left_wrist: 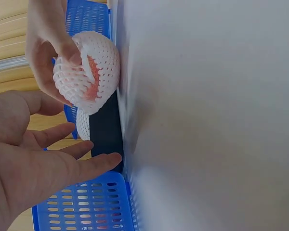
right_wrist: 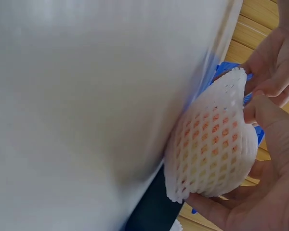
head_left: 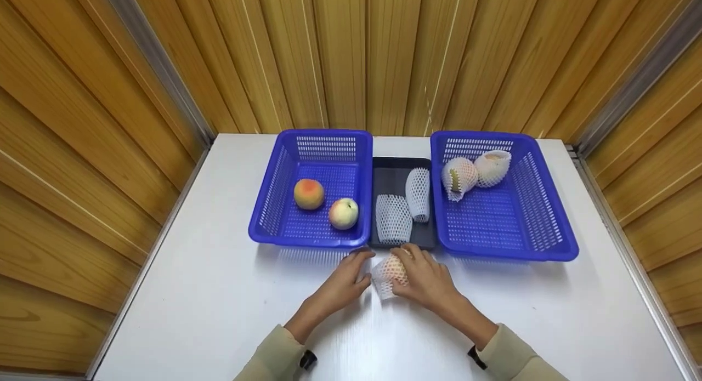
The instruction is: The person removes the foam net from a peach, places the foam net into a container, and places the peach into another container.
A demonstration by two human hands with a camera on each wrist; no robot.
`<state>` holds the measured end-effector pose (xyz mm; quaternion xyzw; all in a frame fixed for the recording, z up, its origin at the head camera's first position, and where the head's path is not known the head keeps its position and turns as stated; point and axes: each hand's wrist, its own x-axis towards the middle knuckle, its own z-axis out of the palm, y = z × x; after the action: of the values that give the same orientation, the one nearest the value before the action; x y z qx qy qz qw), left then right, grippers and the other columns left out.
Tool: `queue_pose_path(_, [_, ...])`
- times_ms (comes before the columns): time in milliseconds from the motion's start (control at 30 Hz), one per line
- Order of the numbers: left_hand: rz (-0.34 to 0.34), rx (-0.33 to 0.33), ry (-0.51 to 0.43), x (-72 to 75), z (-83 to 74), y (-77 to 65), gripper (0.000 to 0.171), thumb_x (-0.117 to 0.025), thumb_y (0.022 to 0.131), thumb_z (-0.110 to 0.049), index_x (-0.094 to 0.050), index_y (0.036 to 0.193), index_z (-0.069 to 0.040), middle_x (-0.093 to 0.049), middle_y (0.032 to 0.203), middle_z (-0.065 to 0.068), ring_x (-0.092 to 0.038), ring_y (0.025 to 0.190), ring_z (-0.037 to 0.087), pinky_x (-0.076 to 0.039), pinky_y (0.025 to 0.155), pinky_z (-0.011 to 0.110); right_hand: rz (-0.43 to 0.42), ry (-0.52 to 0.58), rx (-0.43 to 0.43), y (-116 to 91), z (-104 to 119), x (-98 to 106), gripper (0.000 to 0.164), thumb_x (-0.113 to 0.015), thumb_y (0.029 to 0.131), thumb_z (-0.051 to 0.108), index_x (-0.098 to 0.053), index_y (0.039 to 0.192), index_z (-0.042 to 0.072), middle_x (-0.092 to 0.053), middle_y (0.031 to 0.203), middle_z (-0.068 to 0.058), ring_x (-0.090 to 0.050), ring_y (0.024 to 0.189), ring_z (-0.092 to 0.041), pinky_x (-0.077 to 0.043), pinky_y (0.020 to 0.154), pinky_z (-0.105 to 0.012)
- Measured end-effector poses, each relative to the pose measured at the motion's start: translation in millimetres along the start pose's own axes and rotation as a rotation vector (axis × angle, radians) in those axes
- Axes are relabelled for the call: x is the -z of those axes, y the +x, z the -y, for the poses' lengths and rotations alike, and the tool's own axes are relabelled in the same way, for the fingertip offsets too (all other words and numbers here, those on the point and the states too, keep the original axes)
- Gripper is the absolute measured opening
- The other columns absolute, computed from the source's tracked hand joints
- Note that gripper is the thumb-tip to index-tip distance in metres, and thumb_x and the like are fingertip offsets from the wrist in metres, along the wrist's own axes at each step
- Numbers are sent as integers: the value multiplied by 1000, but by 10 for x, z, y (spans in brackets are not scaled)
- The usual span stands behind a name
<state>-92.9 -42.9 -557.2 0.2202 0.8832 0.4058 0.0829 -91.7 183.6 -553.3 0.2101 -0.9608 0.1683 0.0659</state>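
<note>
My right hand (head_left: 430, 277) grips a peach (head_left: 394, 268) wrapped in a white foam net sleeve, in front of the black tray. Thumb and fingers lie on opposite sides of it. In the right wrist view the net covers most of the peach (right_wrist: 207, 149), with one end of the sleeve drawn to a loose tip. Through a slit in the net, red skin shows on the peach (left_wrist: 92, 77) in the left wrist view. Just left of it is my left hand (head_left: 343, 282), its fingers extended and spread and nothing in its grasp.
A blue basket (head_left: 310, 242) at left holds two bare peaches (head_left: 309, 194). Between the baskets, the black tray (head_left: 390, 178) carries two flat foam net sleeves (head_left: 394, 219). The right blue basket (head_left: 510, 255) contains two net-wrapped fruits (head_left: 459, 175). Wooden panels enclose the white table (head_left: 192, 293).
</note>
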Motion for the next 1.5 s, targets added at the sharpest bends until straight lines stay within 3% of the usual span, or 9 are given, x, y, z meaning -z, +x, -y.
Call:
queue_pose_path(267, [-10, 41, -25, 49, 9, -35, 46, -58, 100, -7, -49, 144, 0, -49, 147, 20, -45, 138, 36, -39, 115, 51, 95, 113, -8, 48, 11, 32, 74, -83, 81, 45, -55, 144, 17, -55, 138, -13, -58, 115, -39, -58, 82, -57])
queue_pose_path(500, [-22, 10, -49, 82, 57, -44, 44, -58, 98, -5, -51, 141, 0, -50, 147, 20, -47, 137, 37, -39, 114, 52, 163, 275, -20, 52, -111, 126, 76, -79, 87, 42, -48, 150, 15, -44, 150, -15, -47, 129, -41, -49, 99, -62])
queue_pose_path(733, [-27, 19, -76, 106, 89, -65, 41, -58, 99, -3, -53, 139, -4, -51, 145, 20, -47, 136, 35, -39, 114, 52, 126, 393, -23, 0, -266, 170, 69, -74, 93, 39, -48, 149, 10, -45, 148, -18, -47, 134, -42, -41, 109, -62])
queue_pose_path(900, [-15, 22, -57, 107, 93, -58, 42, -57, 99, -5, -51, 141, 0, -52, 143, 19, -49, 134, 36, -42, 111, 52, 87, 465, -67, -71, -348, 142, 64, -69, 98, 33, -45, 150, 5, -42, 150, -22, -44, 137, -45, -38, 111, -64])
queue_pose_path(1167, [-26, 29, -63, 105, 131, -43, 42, -58, 98, -5, -52, 139, 1, -53, 141, 19, -49, 133, 36, -41, 112, 52, 131, 580, -153, -93, -386, 28, 67, -59, 103, 38, -36, 156, 6, -29, 160, -25, -32, 143, -51, -28, 112, -73])
queue_pose_path(1500, [-25, 42, -79, 107, 135, -46, 42, -59, 97, -6, -53, 138, 0, -54, 141, 19, -49, 133, 37, -41, 113, 52, 108, 622, -140, -65, -252, -145, 69, -74, 93, 37, -43, 148, 9, -25, 162, -26, -28, 145, -52, -26, 113, -72])
